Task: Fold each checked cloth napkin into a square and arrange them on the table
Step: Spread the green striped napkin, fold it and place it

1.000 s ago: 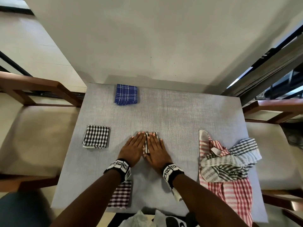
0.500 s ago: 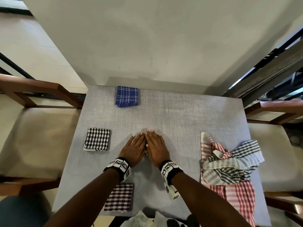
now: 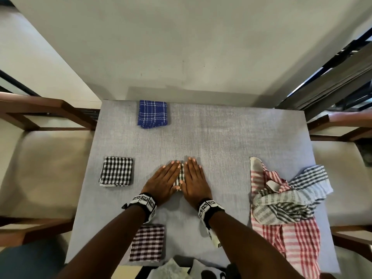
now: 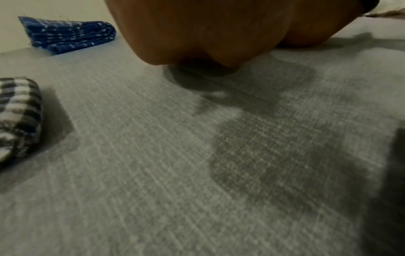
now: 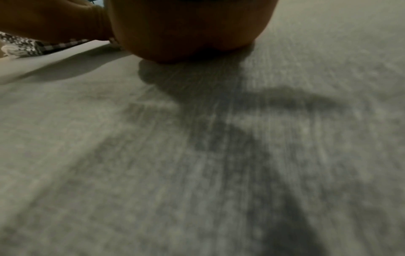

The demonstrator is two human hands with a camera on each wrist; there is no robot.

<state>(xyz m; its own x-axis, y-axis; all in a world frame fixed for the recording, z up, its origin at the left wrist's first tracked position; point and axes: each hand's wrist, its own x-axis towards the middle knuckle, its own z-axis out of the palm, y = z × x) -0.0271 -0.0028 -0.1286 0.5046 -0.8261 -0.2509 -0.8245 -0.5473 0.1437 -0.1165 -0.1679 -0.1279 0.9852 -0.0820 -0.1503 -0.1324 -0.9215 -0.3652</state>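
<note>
Both my hands lie flat, side by side, on a folded black-and-white checked napkin [image 3: 180,176] at the middle of the grey table [image 3: 231,141]. My left hand [image 3: 164,181] covers its left part and my right hand [image 3: 194,181] its right part, so only a narrow strip shows between them. Fingers are straight and press down. Three folded squares lie around: a blue one [image 3: 153,113] at the back, a black-and-white one [image 3: 116,171] at the left, a maroon one [image 3: 147,243] near the front edge. The wrist views show only the heels of the hands on the table.
A heap of unfolded napkins, red-striped [image 3: 291,236] under grey-striped [image 3: 289,198], lies at the table's right side. Wooden chairs with pale cushions stand left [image 3: 44,170] and right [image 3: 342,178]. A pale wall [image 3: 181,47] rises just behind the table.
My hands closed together over the napkin half a second ago and have parted slightly, showing a strip of it again. The other napkins have not moved.
</note>
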